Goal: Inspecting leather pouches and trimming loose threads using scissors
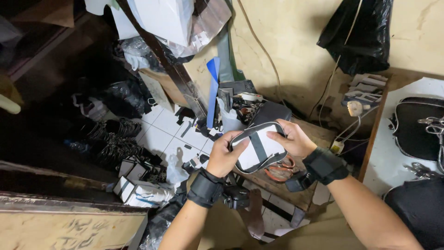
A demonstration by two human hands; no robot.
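Both hands are on a small pouch panel point(258, 147), a rounded-rectangle piece with white faces, a dark strap across the middle and dark piping round the edge, looks like stiff faux leather. It's held up in the air just above a worn wooden stool point(303, 196), so that's my landmark. The left hand point(225, 155) has its fingers curled shut round the panel's left edge, thumb on top; the right hand point(292, 138) pinches the top right corner, fingers bent down onto it. Both wrists wear chunky black bands. On the stool, right under the panel, sit orange-handled scissors point(280, 170). Left of the stool, a white tiled floor point(170, 134) is littered with dark offcuts and small white boxes point(136, 185).
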